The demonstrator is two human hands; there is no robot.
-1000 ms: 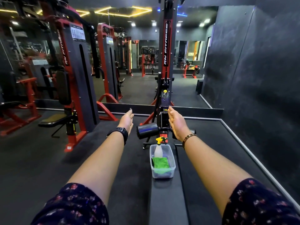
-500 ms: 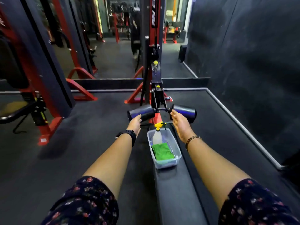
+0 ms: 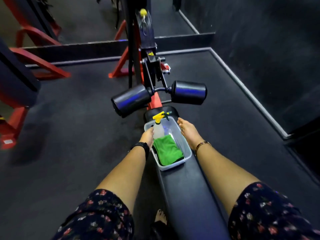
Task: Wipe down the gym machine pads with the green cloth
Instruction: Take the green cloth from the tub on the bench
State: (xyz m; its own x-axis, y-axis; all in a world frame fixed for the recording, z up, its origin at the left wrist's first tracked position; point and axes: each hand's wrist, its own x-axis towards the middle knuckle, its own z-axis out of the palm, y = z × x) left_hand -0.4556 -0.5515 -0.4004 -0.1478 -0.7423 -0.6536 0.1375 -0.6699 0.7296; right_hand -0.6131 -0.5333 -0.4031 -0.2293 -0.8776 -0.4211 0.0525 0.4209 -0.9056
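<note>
The left hand (image 3: 148, 135) rests at the left rim of the clear rectangular plastic tub (image 3: 187, 154), its fingers lying against the translucent spray bottle with the yellow trigger head (image 3: 158, 129); whether they close round the bottle or only touch it cannot be told from this angle. Just to the right of that hand and a little nearer the person lies the folded green microfibre cloth (image 3: 167, 150), filling the near half of the tub, its long axis running along the tub's length, away from the person. The left hand looks the nearer of the two to the cloth, almost beside its far edge. The tub sits on the long black padded bench (image 3: 188, 196), near its far end. On the right, the right hand (image 3: 187, 131) lies flat and spread along the tub's outer right wall, holding nothing, so the wall stands between it and the cloth. Beyond the tub, the two black cylindrical roller pads (image 3: 133, 99) stand out to either side of the red and black machine frame (image 3: 149, 56), clear of both hands. The bottle stands upright at the tub's far end, touching the cloth's far edge, and could tip if the cloth is pulled out carelessly.
</note>
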